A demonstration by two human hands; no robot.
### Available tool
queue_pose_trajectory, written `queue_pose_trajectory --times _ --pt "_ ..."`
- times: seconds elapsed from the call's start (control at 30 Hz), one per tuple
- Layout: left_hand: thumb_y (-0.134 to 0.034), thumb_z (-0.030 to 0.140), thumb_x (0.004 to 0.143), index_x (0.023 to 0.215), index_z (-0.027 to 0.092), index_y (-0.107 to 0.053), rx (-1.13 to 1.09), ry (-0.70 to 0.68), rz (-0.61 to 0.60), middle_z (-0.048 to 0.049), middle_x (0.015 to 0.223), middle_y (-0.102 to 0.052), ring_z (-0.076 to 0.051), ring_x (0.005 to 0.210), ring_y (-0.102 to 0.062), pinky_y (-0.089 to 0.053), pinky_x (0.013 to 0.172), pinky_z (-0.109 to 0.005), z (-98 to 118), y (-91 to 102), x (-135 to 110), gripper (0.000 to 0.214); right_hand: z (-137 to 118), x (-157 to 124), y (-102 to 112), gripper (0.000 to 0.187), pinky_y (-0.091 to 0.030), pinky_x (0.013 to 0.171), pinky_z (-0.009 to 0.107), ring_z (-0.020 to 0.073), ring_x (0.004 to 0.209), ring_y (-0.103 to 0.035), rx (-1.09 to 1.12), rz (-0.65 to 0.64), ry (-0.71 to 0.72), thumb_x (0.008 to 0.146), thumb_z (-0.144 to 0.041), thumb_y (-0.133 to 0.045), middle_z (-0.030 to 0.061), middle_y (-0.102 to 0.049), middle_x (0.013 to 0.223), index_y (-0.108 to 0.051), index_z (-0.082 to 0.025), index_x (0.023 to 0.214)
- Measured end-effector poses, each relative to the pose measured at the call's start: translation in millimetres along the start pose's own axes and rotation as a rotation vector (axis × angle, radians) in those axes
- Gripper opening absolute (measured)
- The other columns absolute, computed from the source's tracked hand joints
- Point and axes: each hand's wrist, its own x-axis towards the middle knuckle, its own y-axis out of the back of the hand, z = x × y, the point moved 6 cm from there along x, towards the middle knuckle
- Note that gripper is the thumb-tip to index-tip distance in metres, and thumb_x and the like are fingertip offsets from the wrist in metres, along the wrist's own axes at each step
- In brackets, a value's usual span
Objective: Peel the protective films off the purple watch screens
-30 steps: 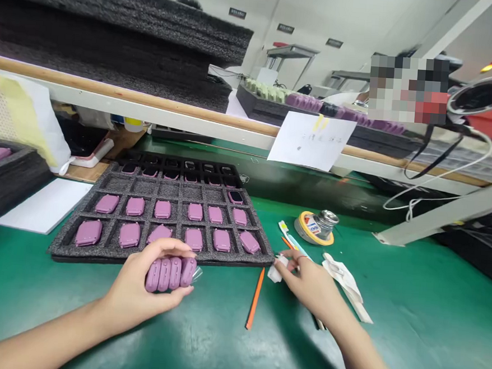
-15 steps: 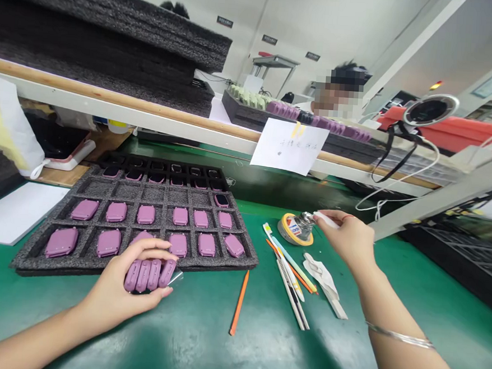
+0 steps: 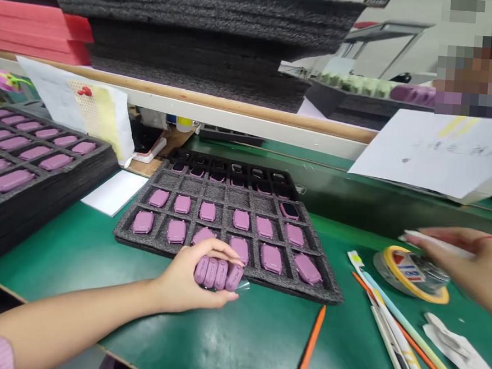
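Left hand (image 3: pixel 182 281): curled, grasping purple watches (image 3: pixel 211 273)
Right hand (image 3: pixel 476 265): outstretched, pinching white wipe (image 3: pixel 456 248)
Foam tray (image 3: pixel 147 244): just beyond left hand

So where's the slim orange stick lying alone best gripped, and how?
Probably pinch the slim orange stick mid-length across its narrow width, from above: it lies flat on the green tabletop, its far end close to the dark foam tray.
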Motion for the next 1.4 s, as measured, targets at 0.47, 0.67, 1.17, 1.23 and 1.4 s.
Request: queue_pose_trajectory --times 0.47,0.67,1.17,1.23,1.4 --pt "-0.082 0.023 0.063 0.100 0.016 -0.067 -0.029 0.121 0.026 -0.0044 0.091 -0.072 -0.016 0.077 -0.063 -0.052 0.073 -0.029 -6 0.1 1 0.041 -220 -108 -76 0.020 -0.057 0.072 0.031 0.0160 0.079 -0.065 0.524 -0.253 0.744 0.090 -0.004 -0.064 0.0050 -0.070 0.089 -0.064 -0.020 0.103" --pt "-0.084 0.023 0.060 0.099 0.015 -0.068 -0.052 0.155 0.012 -0.0026 0.087 -0.070 -0.016 0.076 -0.060 -0.050 0.070 -0.028 -9 0.2 1 0.043 -214 -111 -84 0.020 -0.055 0.074 0.031 0.0168 0.084 -0.062 0.557 -0.262 0.745 0.090 -0.002 -0.063 0.0062 -0.068 0.090 -0.065 -0.017 0.103" --pt "-0.084 0.025 0.062 0.099 0.016 -0.068 -0.047 0.151 0.028 -0.0014 0.087 -0.070 -0.014 0.074 -0.059 -0.050 0.070 -0.027 -8 -0.6 1 0.041 -213 -110 -85 0.023 -0.056 0.075 0.033 0.0166 0.082 -0.061 0.564 -0.240 0.760 0.089 -0.001 -0.062 0.0058 -0.067 0.089 -0.062 -0.018 0.103" --pt "-0.084 0.024 0.063 0.099 0.016 -0.068 -0.045 0.156 0.023 -0.0011 0.086 -0.069 -0.014 0.073 -0.059 -0.050 0.069 -0.027 -8 -0.4 1 0.041 -213 -111 -85 0.024 -0.055 0.074 0.033 0.0170 0.081 -0.061 0.566 -0.233 0.773 0.089 0.000 -0.062 0.0062 -0.067 0.090 -0.062 -0.018 0.105" --pt "-0.085 0.025 0.064 0.098 0.015 -0.067 -0.048 0.171 0.004 -0.0012 0.086 -0.068 -0.013 0.074 -0.059 -0.049 0.070 -0.026 -8 -0.2 2 0.040 -210 -108 -86 0.025 -0.055 0.072 0.033 0.0177 0.080 -0.062 0.557 -0.208 0.744 0.088 -0.001 -0.063 0.0044 -0.066 0.086 -0.062 -0.021 0.103"
